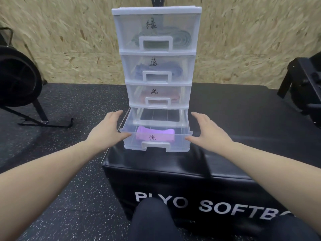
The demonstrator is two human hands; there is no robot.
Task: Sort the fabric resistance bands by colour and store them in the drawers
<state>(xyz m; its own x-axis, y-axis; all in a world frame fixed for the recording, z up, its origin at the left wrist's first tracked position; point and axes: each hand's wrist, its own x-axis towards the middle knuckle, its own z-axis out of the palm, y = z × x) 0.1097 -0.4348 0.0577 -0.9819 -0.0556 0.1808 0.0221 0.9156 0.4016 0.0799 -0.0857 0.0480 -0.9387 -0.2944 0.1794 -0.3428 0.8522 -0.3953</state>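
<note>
A clear plastic drawer tower (156,10) stands on a black plyo box (191,174). Its top drawer holds green bands (180,39), the second blue bands (173,68), the third pink bands (172,96). The bottom drawer (180,145) is pulled out, with a purple band (154,134) lying inside. My left hand (107,127) is beside the drawer's left front corner, fingers apart, thumb touching the front. My right hand (206,131) mirrors it at the right front corner, thumb at the front edge. Neither hand holds a band.
An exercise bike wheel and stand (19,80) sit on the speckled rubber floor at the left. Black equipment (305,80) stands at the right. A chipboard wall (69,40) rises behind. My knees (152,221) are at the box's front.
</note>
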